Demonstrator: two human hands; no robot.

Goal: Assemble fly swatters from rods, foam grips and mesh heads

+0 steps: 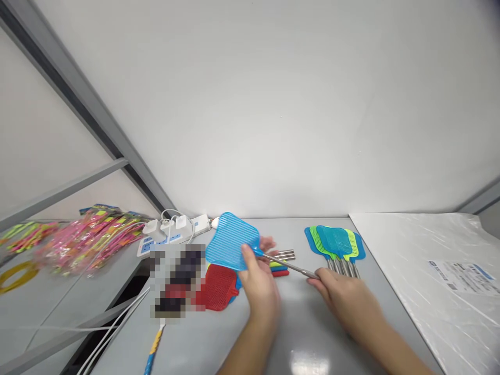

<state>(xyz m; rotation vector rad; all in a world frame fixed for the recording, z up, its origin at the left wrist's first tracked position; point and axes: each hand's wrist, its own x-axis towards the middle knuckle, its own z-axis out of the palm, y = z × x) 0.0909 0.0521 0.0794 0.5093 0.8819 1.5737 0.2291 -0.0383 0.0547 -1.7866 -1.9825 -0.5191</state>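
A fly swatter with a blue plastic head and a thin metal handle is held tilted above the table. My left hand grips it where the head meets the handle, thumb on top. Farther along, my right hand is closed around the metal handle. Under and behind my left hand lie a red swatter head, partly over a blue one, and several metal rods. To the right, several assembled swatters with blue, teal and green heads lie in an overlapping pile.
A power strip with white plugs stands at the back left. Bags of pink and yellow items lie on the left surface. A blurred-out patch covers something beside a yellow-and-blue stick. White wrapped sheeting covers the right side.
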